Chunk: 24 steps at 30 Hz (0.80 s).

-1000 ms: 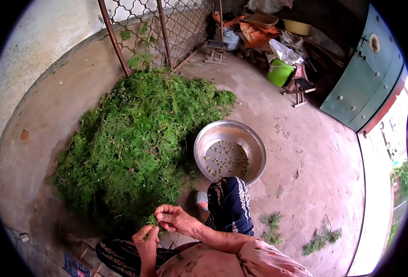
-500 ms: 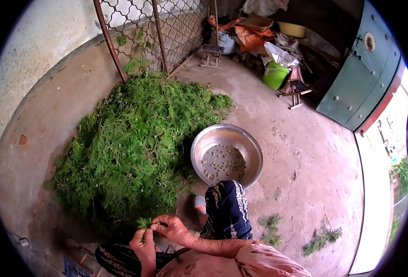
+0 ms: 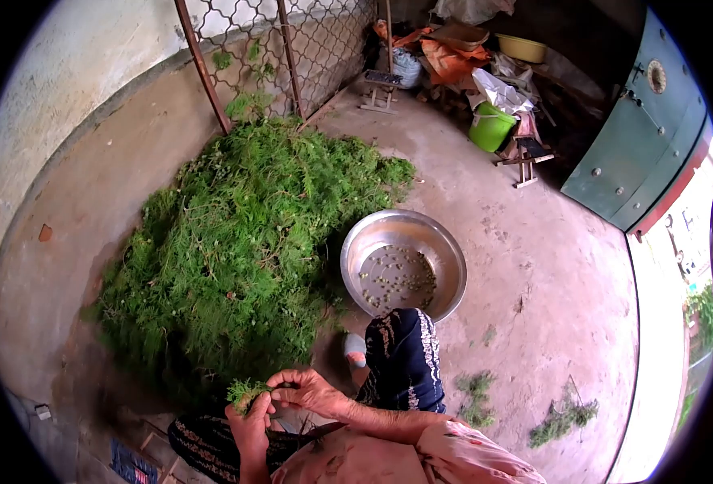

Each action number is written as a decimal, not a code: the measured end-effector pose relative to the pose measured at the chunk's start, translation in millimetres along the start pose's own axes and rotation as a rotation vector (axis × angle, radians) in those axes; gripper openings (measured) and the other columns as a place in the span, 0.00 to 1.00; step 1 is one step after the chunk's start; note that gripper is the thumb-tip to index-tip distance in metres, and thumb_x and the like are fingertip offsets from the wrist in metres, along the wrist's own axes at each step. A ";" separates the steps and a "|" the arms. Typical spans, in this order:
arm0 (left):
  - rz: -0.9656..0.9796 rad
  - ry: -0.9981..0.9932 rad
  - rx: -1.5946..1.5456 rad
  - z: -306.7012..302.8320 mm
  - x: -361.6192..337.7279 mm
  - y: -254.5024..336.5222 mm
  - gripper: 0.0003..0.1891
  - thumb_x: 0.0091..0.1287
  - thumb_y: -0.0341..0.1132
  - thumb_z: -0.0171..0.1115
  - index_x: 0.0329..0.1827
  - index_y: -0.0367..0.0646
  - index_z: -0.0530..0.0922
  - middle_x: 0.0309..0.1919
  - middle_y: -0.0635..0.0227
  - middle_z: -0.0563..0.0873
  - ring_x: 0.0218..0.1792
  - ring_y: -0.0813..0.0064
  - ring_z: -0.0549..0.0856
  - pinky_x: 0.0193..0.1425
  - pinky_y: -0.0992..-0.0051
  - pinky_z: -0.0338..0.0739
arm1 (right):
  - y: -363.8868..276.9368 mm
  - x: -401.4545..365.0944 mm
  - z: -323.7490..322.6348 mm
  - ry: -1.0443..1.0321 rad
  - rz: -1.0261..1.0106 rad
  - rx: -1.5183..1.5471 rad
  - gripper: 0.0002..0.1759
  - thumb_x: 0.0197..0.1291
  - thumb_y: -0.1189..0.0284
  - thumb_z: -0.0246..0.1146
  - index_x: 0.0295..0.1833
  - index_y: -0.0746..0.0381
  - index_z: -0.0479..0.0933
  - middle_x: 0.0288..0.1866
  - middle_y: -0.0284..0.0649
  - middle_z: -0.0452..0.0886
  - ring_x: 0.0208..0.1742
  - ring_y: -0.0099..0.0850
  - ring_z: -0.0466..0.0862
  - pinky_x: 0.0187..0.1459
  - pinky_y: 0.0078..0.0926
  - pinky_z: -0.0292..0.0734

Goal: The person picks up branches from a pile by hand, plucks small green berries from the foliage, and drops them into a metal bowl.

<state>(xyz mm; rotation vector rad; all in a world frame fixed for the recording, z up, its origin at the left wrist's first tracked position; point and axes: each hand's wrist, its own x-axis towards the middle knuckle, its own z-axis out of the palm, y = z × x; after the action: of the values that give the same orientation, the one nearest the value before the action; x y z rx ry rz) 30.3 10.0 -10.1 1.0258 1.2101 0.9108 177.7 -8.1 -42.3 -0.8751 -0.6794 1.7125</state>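
Observation:
My left hand is closed around a small feathery green sprig, held low over my lap. Against the sprig's right side, the thumb and forefinger of my right hand are pinched together. Any small piece between those fingertips is too tiny to make out. Ahead and to the left lies a big heap of cut green branches. A wide metal basin stands on the floor past my knee, with many small greenish round bits scattered over its bottom.
My patterned trouser knee reaches the basin's near edge. Loose sprigs lie on the concrete floor at right. Farther back are a green bucket, small stools, sacks, a yellow tub and a metal door. A lattice panel leans behind the heap.
My right fingers have shifted slightly along the sprig, and more of the sprig shows above my left hand. The whole view has moved a little; the heap and basin look unchanged.

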 end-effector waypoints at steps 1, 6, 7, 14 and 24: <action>-0.010 0.015 0.004 -0.6 1.4 0.5 0.03 0.58 0.25 0.59 0.31 0.34 0.78 0.18 0.71 0.77 0.15 0.87 0.69 0.16 0.85 0.59 | -5.7 -1.5 2.5 0.015 -0.059 -0.166 0.14 0.58 0.75 0.62 0.50 0.66 0.74 0.35 0.33 0.79 0.35 0.18 0.76 0.34 0.15 0.73; -0.053 -0.024 -0.030 1.8 0.8 5.3 0.01 0.56 0.25 0.58 0.27 0.37 0.76 0.17 0.72 0.76 0.16 0.85 0.71 0.18 0.83 0.61 | 2.6 2.9 -0.4 0.032 0.048 -0.159 0.13 0.58 0.76 0.61 0.49 0.66 0.75 0.30 0.31 0.78 0.26 0.13 0.71 0.25 0.13 0.68; -0.051 0.010 0.013 2.7 0.6 -0.3 0.02 0.58 0.26 0.56 0.29 0.37 0.76 0.18 0.73 0.77 0.16 0.84 0.71 0.19 0.83 0.63 | 4.8 4.5 -2.8 0.025 0.046 -0.141 0.13 0.58 0.76 0.61 0.49 0.67 0.75 0.30 0.31 0.78 0.26 0.14 0.72 0.24 0.13 0.67; 0.346 -0.086 0.621 -6.9 17.7 -29.2 0.05 0.62 0.27 0.55 0.30 0.35 0.76 0.20 0.68 0.77 0.19 0.81 0.76 0.22 0.76 0.69 | 14.1 1.6 0.0 0.213 -0.440 -0.714 0.16 0.57 0.80 0.60 0.52 0.68 0.73 0.35 0.36 0.76 0.27 0.20 0.75 0.30 0.20 0.74; 0.028 0.067 -0.427 -23.8 42.2 8.7 0.08 0.65 0.36 0.56 0.32 0.41 0.73 0.19 0.75 0.71 0.17 0.85 0.64 0.22 0.83 0.57 | -4.6 33.8 -105.1 0.491 -0.190 0.378 0.05 0.59 0.75 0.55 0.34 0.66 0.73 0.28 0.39 0.76 0.31 0.29 0.75 0.35 0.25 0.74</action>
<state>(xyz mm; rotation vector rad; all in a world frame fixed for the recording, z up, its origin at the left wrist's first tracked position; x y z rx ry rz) 12.5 55.6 -15.3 0.6748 0.9986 1.1726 260.2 28.0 -106.4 -0.8810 -0.0978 1.3227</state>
